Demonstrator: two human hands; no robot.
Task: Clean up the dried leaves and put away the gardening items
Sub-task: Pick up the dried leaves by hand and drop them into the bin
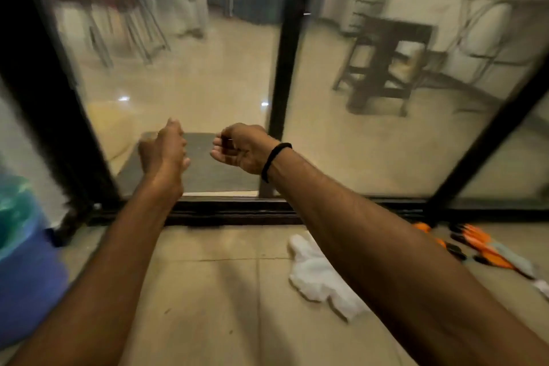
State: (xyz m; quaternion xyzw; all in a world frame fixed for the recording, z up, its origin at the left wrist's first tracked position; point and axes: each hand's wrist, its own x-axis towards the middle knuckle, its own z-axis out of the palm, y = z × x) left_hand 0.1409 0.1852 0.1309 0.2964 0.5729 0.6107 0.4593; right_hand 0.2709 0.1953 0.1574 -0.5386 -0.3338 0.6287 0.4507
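Standing on tile floor facing a glass sliding door; door track taken as reference. Nearest, on my side of the track and to its right: crumpled white cloth lying flat on the tile, possibly a glove, too blurred to say. Closer to the track, further right: orange-and-black items on the floor, likely the gardening gear, either gloves or tool handles. Left of the track's near end: blue bin with a green liner, only part of it in view. No dried leaves visible on the tile. Both hands raised above the track, near each other, not touching. Left hand has fingers curled in with the palm turned away; nothing seen in it, cannot tell if it holds anything. Right hand, black wristband at the wrist, also curled; a small dark shape sits at the fingers and I cannot tell whether it is a held thing. Beyond the track, through the glass: dark mat, then a wooden stool far right. Judgement: between steps, leaves apparently dealt with, items not yet put away. Next move calls for lowering to the right of the track and gathering the orange-and-black items and the cloth.
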